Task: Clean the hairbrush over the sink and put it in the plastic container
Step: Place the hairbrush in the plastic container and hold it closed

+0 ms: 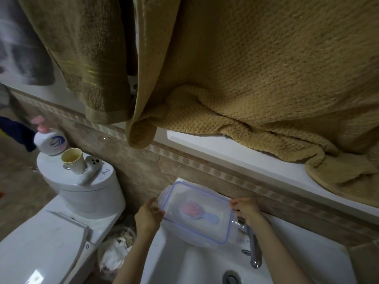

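**Above the sink: closing the container on the hairbrush**

Over the sink (pixel 184 263) we held the plastic container (pixel 194 214) by its two short ends, left hand (pixel 146 217) and right hand (pixel 245 208) with fingers closed on the rims. The hairbrush (pixel 194 212) lay inside, pink head and pale handle seen through the lid. We judged it best to keep the box level and press each clip down evenly. Nothing else was in it.

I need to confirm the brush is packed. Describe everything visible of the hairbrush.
The hairbrush is small, with a round pink bristle pad and a short pale lilac handle, apparently plastic. It lies inside the clear plastic container, seen through the blue-rimmed lid, handle pointing right. The container is held above the sink by the left hand and right hand; neither touches the brush.
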Action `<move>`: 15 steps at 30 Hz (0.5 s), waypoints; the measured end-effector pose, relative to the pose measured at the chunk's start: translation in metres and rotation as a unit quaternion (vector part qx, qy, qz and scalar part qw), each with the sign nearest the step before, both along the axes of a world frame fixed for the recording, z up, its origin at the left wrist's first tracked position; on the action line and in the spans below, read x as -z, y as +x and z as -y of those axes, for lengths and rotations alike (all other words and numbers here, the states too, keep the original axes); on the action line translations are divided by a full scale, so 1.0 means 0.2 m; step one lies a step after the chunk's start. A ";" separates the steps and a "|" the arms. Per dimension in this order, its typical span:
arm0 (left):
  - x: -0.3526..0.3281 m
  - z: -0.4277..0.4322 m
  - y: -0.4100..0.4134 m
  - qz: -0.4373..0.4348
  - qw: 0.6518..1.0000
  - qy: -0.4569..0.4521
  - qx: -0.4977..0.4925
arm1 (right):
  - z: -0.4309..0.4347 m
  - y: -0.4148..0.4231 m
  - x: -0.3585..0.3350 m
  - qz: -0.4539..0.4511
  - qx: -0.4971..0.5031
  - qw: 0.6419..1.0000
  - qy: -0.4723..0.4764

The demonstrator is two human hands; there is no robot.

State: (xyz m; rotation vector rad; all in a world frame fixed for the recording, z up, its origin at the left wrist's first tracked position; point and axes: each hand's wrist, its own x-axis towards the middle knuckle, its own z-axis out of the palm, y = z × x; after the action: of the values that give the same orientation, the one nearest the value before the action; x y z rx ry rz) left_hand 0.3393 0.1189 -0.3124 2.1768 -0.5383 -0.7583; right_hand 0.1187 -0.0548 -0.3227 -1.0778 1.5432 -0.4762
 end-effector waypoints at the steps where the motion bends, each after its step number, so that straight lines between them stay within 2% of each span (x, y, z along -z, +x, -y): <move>1: -0.02 0.01 0.00 0.045 0.998 0.022 0.047 | 0.00 0.00 0.00 0.003 0.002 1.000 -0.003; 5: -0.06 0.04 -0.01 0.108 0.983 0.071 0.129 | -0.02 0.00 0.00 -0.003 0.003 1.000 -0.008; 10: -0.07 0.07 -0.03 0.155 0.971 0.067 0.171 | -0.02 0.00 0.02 -0.014 0.004 1.000 -0.013; 15: -0.07 0.09 -0.03 0.113 0.975 0.071 0.178 | -0.01 -0.01 0.03 -0.010 0.001 1.000 -0.015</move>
State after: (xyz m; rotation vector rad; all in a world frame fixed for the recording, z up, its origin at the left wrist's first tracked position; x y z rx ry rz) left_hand 0.3338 0.1003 -0.2994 2.3457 -1.0408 -0.7575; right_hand 0.1169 -0.0526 -0.3291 -1.1069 1.5590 -0.4926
